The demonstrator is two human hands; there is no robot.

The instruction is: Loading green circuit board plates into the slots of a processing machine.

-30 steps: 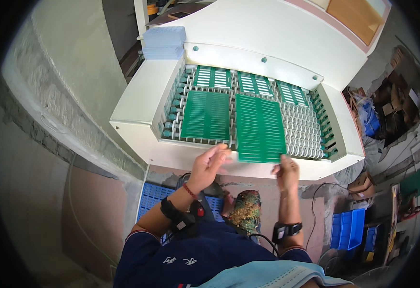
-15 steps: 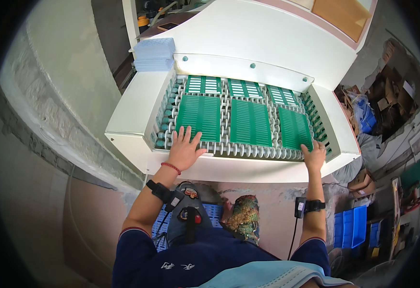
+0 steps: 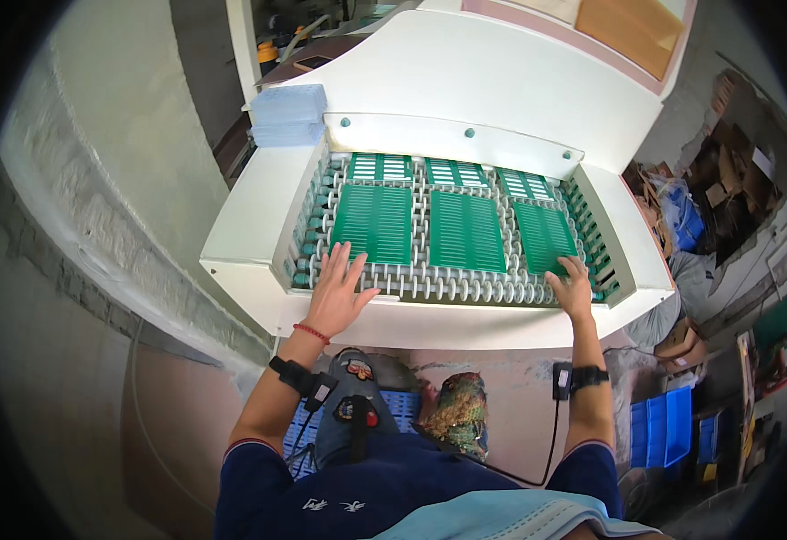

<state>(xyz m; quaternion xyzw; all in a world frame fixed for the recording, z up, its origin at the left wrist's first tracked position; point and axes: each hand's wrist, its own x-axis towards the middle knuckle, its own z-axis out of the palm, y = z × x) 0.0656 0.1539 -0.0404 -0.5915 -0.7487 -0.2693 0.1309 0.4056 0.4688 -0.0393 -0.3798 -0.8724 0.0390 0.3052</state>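
White machine (image 3: 465,322) right ahead of left hand (image 3: 332,300) and right hand (image 3: 575,292), wide across both. Its roller bed (image 3: 452,289) runs between and beyond them. Blue crate (image 3: 660,427) off to right of right forearm, lower down. Three green panels lie flat on rollers: left panel (image 3: 375,223) just past left fingertips, middle panel (image 3: 466,231) between hands, right panel (image 3: 545,236) just past right hand. Left hand: fingers spread wide, thumb out, grasping nothing, fingertips at panel's near edge; contact unclear. Right hand: half-open, fingers loosely bent, thumb apart, at panel's near right corner; not gripping, touch can't be told. Light blue stack (image 3: 287,115) well beyond left hand. Red bracelet (image 3: 312,333), left wrist.
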